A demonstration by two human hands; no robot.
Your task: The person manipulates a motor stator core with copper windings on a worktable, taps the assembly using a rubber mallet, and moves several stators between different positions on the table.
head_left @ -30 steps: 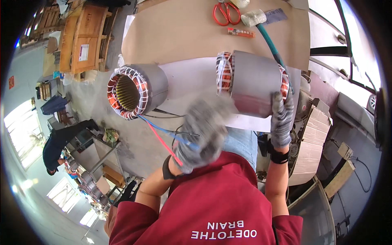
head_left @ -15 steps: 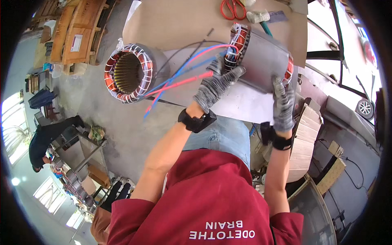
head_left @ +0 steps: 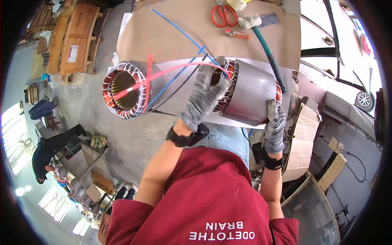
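A grey motor stator [head_left: 253, 92] lies on its side at the table's near edge, orange windings laced with white cord at both ends. My left hand [head_left: 204, 96], in a grey knit glove, grips its left winding end, where the leads come out. My gloved right hand [head_left: 275, 126] holds the lower right end. Red, blue and black leads, among them a red lead [head_left: 179, 68], stretch leftward from the stator. They pass over a second stator [head_left: 143, 87], whose open bore faces left. My left fingertips are partly hidden among the leads.
Brown board [head_left: 175, 36] and white paper cover the table. Beyond the stator are a teal-handled mallet [head_left: 267, 51], red-handled scissors [head_left: 223, 16] and an orange tube-like item [head_left: 237, 34]. Wooden crates [head_left: 75, 38] stand far left; flattened cardboard [head_left: 302, 141] leans at right. Another person [head_left: 53, 151] is at far left.
The held stator has come nearer to me and slightly left, both hands moving with it. Its leads have swung, one blue lead now pointing away from me. The mallet's handle is now uncovered.
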